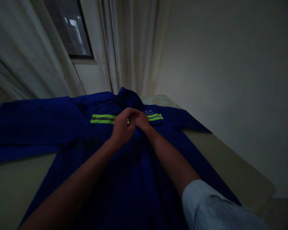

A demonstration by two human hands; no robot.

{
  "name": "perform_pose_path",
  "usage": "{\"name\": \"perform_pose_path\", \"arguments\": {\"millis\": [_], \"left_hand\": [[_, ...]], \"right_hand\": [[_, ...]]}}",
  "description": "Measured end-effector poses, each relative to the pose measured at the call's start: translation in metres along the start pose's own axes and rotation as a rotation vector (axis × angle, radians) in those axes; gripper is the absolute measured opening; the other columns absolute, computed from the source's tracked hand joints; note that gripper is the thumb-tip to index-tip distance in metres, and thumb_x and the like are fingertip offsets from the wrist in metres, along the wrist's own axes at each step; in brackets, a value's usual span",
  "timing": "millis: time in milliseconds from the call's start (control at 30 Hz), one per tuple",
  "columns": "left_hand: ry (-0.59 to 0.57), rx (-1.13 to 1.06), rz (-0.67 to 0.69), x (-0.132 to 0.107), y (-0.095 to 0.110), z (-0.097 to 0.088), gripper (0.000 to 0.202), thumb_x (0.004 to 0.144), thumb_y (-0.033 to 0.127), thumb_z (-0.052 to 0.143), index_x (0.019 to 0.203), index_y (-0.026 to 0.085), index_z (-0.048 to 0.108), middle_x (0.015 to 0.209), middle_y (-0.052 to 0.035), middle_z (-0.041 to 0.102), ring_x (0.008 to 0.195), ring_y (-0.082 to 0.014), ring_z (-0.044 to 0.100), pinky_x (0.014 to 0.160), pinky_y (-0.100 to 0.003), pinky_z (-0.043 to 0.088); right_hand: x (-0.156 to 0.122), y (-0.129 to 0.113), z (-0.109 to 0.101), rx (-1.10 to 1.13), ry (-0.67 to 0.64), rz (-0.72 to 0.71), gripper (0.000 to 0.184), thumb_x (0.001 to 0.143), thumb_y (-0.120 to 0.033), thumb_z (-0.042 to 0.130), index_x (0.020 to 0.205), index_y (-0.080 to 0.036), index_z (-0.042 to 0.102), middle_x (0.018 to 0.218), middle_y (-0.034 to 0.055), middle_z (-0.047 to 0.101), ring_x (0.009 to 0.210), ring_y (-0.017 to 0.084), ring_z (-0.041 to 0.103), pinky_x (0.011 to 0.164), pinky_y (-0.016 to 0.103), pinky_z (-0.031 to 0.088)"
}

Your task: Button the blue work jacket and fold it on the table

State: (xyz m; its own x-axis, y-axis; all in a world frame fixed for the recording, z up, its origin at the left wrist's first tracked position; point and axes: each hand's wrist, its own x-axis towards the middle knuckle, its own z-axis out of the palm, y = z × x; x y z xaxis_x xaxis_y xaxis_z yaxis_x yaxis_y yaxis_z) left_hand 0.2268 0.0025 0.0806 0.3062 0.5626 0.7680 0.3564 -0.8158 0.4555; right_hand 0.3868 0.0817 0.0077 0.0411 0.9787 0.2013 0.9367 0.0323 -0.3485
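A dark blue work jacket (124, 179) lies spread out, front up, its sleeves reaching to both sides. Yellow-green reflective strips (102, 119) cross its chest, and a small pale print (149, 112) sits above the right strip. At the middle of the chest, just below the collar (131, 97), my left hand (125, 124) and my right hand (141, 119) meet. The fingers of both are curled closed on the jacket's front edge. My fingertips are mostly hidden, so the exact spot they pinch does not show.
Under the jacket is a pale, bed-like surface (240, 172), with a patterned pillow-like shape (164, 99) behind the collar. Beige curtains (134, 48) hang at the back beside a dark window (70, 28). A plain wall (230, 80) borders the right side. The light is dim.
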Motion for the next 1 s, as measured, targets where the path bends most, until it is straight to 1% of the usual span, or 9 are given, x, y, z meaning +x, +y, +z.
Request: {"name": "perform_pose_path", "arguments": {"millis": [67,133,200,300,367,433,567,733,1000], "left_hand": [[-0.205,0.259,-0.134,-0.004,-0.04,0.016,0.029,0.091,0.009,0.047,0.107,0.021,0.068,0.108,-0.0086,0.076,0.1,-0.0249,0.071,0.092,-0.041,0.057],[-0.372,0.478,-0.182,-0.015,-0.07,0.025,0.033,0.092,0.012,0.047,0.118,0.017,0.067,0.118,-0.014,0.074,0.111,-0.0306,0.069,0.101,-0.047,0.052],[-0.471,0.616,-0.177,-0.024,-0.084,0.03,0.034,0.094,0.017,0.047,0.123,0.015,0.066,0.121,-0.0172,0.072,0.114,-0.0343,0.067,0.104,-0.051,0.049],[-0.558,0.7,-0.184,-0.019,-0.088,0.036,0.031,0.097,0.021,0.044,0.115,0.015,0.068,0.116,-0.0184,0.072,0.11,-0.0365,0.068,0.096,-0.052,0.049],[-0.562,0.709,-0.23,-0.009,-0.088,0.042,0.032,0.098,0.022,0.041,0.11,0.015,0.07,0.114,-0.0194,0.072,0.109,-0.0371,0.067,0.092,-0.051,0.049],[-0.502,0.702,-0.264,-0.002,-0.09,0.048,0.033,0.098,0.022,0.041,0.112,0.014,0.069,0.116,-0.0207,0.071,0.113,-0.0377,0.065,0.094,-0.051,0.046],[-0.401,0.678,-0.232,-0.007,-0.1,0.054,0.035,0.099,0.023,0.04,0.122,0.015,0.065,0.121,-0.0194,0.069,0.117,-0.0367,0.06,0.097,-0.051,0.042],[-0.436,0.66,-0.183,-0.014,-0.11,0.054,0.042,0.097,0.021,0.043,0.134,0.018,0.061,0.13,-0.0151,0.07,0.118,-0.0344,0.06,0.096,-0.051,0.04],[-0.505,0.648,-0.199,-0.01,-0.111,0.054,0.043,0.098,0.023,0.041,0.134,0.025,0.064,0.138,-0.0119,0.068,0.123,-0.0347,0.058,0.098,-0.052,0.035]], "right_hand": [[0.001,0.0,0.001,0.014,0.031,0.007,0.026,0.1,-0.046,0.066,0.113,-0.027,0.078,0.114,0.0075,0.076,0.103,0.024,0.07,0.083,0.03,0.052],[0.003,0.001,0.002,0.041,0.041,0.015,0.025,0.098,-0.047,0.069,0.11,-0.027,0.078,0.111,0.0057,0.076,0.103,0.023,0.071,0.082,0.029,0.052],[0.005,0.002,0.004,0.056,0.031,0.027,0.026,0.099,-0.047,0.068,0.11,-0.026,0.077,0.109,0.0048,0.077,0.101,0.022,0.07,0.082,0.028,0.052],[0.006,0.001,0.006,0.031,0.022,0.021,0.027,0.1,-0.046,0.065,0.113,-0.025,0.075,0.111,0.0058,0.076,0.101,0.022,0.07,0.084,0.03,0.052],[0.006,0.0,0.008,-0.01,0.026,0.015,0.027,0.102,-0.044,0.062,0.115,-0.024,0.074,0.114,0.0073,0.075,0.103,0.024,0.07,0.087,0.032,0.052],[0.005,-0.001,0.008,-0.041,0.029,0.015,0.026,0.103,-0.041,0.059,0.115,-0.023,0.074,0.116,0.0086,0.074,0.105,0.025,0.069,0.089,0.034,0.052],[0.008,0.002,0.007,0.007,0.025,0.019,0.023,0.101,-0.038,0.063,0.113,-0.023,0.075,0.111,0.0073,0.076,0.104,0.024,0.07,0.088,0.033,0.052],[0.014,0.009,0.003,0.166,-0.036,0.03,0.019,0.094,-0.033,0.072,0.108,-0.022,0.078,0.098,0.0032,0.078,0.09,0.019,0.072,0.078,0.027,0.051],[0.013,0.006,0.005,0.101,-0.011,0.022,0.019,0.092,-0.037,0.071,0.104,-0.025,0.079,0.098,0.0038,0.078,0.091,0.022,0.071,0.077,0.029,0.051]]}}
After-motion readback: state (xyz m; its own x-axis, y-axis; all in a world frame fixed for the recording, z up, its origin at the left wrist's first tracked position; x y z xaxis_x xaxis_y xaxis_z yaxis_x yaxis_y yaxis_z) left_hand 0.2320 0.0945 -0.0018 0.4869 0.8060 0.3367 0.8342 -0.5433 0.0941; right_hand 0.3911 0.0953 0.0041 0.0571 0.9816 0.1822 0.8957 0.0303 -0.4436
